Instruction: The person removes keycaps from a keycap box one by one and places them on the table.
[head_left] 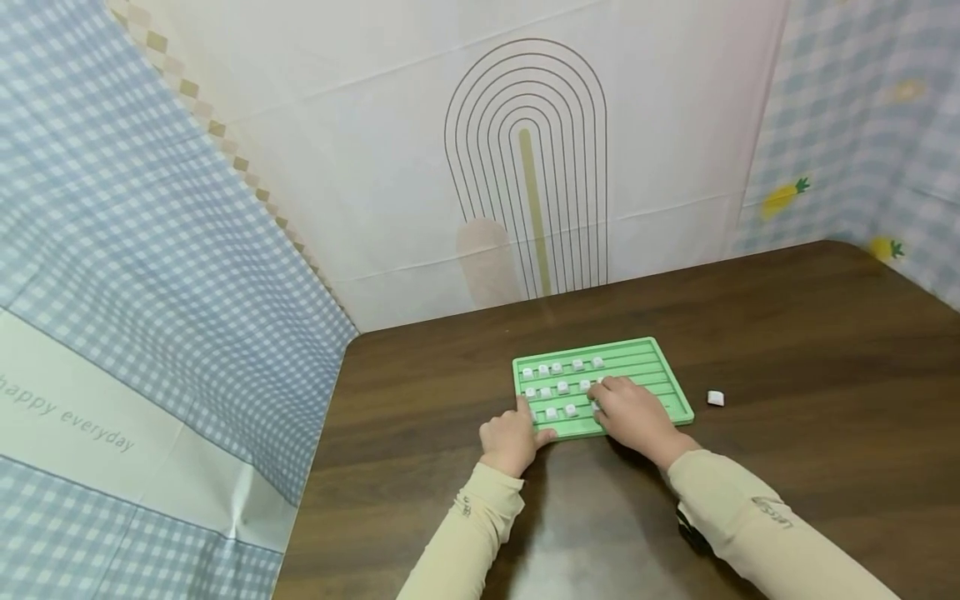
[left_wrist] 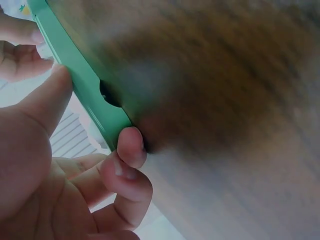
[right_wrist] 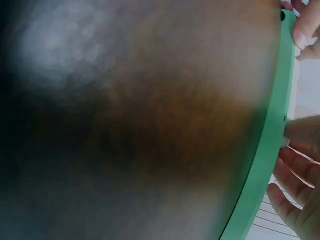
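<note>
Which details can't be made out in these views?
Head view: any markings on the white pieces in the green tray; too small to read.
Head view: the tray floor beneath the right grip; covered by its fingers.
Head view: what the dark item by the right sleeve is; mostly hidden by that sleeve.
Right wrist view: most of the left grip; cut off by the picture's edge.
Both wrist views: grain of the tabletop; blurred.

Pale cream sleeves (head_left: 463, 542) bear small dark printed markings (head_left: 772, 512).

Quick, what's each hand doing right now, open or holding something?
Left hand: closed, gripping the green tray near a corner.
Right hand: closed, pinching a small white piece.
</note>
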